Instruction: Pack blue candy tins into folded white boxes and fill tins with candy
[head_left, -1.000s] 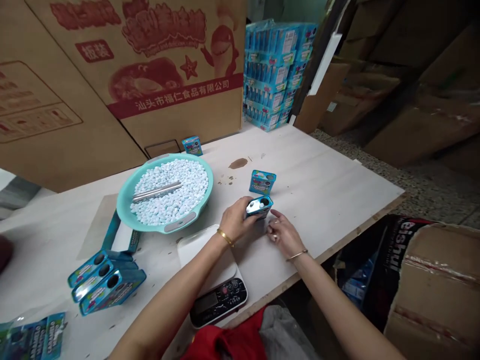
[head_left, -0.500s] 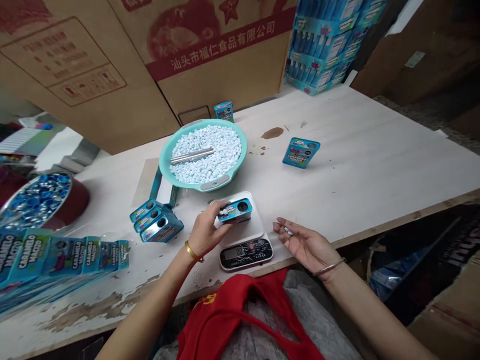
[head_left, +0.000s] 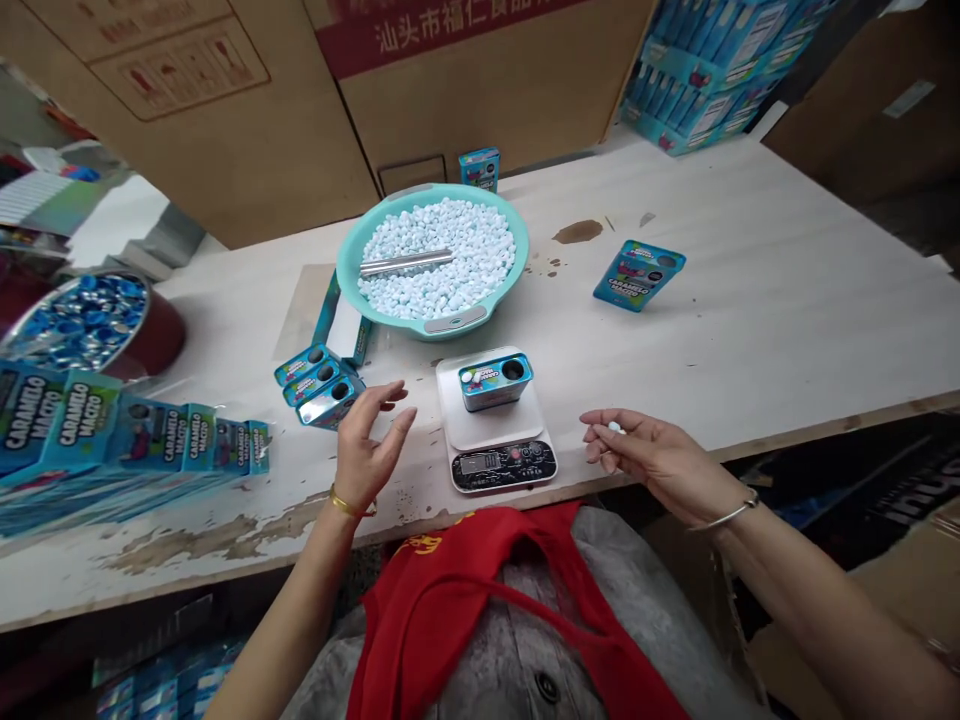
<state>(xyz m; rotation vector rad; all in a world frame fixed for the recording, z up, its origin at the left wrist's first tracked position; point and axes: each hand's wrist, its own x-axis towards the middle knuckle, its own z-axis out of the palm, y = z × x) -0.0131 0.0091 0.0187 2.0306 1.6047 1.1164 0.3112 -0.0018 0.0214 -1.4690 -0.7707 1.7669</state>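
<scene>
A blue candy tin (head_left: pixel 495 382) stands on the white plate of a kitchen scale (head_left: pixel 501 425). Its top has a dark round hole, and a few pale candies lie beside the hole. My left hand (head_left: pixel 367 440) is open and holds nothing, left of the scale, with thumb and fingers apart. Just behind it stand three more tins (head_left: pixel 319 385) with dark holes in their tops. To the right of the scale, my right hand (head_left: pixel 637 450) pinches a small white candy (head_left: pixel 615 427) between thumb and fingers. The digits on the scale display are too faint to read.
Behind the scale, a turquoise bowl (head_left: pixel 431 325) of pale candies holds a metal scoop (head_left: pixel 405 263). A tin (head_left: pixel 639 275) stands to the right, another (head_left: pixel 480 170) behind the bowl. At left are a pot of blue lids (head_left: pixel 154 335) and packed tins (head_left: pixel 150 440). Cardboard boxes (head_left: pixel 480 100) line the back.
My left hand has let go of the tin on the scale and moved left, its fingers now apart. My right hand has turned and still holds candy. The camera view has shifted.
</scene>
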